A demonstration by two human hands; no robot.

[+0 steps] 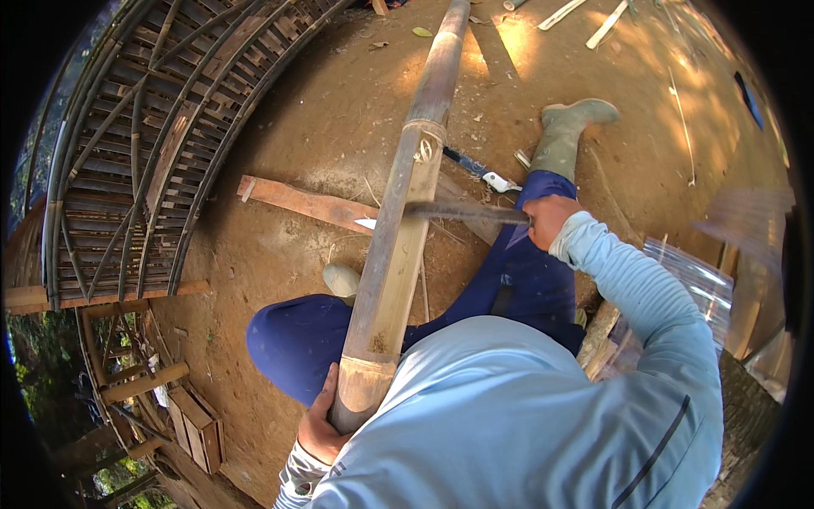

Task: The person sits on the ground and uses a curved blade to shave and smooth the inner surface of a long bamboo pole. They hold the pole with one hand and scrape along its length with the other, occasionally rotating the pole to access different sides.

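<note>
A long, thick bamboo pole (pixel 386 254) slants from my lap toward the far middle. A strip along its near section is cut away, showing pale wood, and a curled shaving hangs by a far joint. My left hand (pixel 320 424) is wrapped round the pole's near end, its fingers partly hidden beneath. In my right hand (pixel 551 220) is a machete (pixel 462 211), its dark blade smeared by motion and reaching left to the pole's cut face. I cannot tell whether the blade touches the bamboo.
A reddish plank (pixel 305 202) lies crosswise under the pole. Beside my booted right leg (pixel 561 140) is a black-handled tool (pixel 483 170) with a silver part. A slatted bamboo structure (pixel 161 127) stands left, a wooden box (pixel 195 428) below it. Clear sheeting (pixel 699 280) lies right.
</note>
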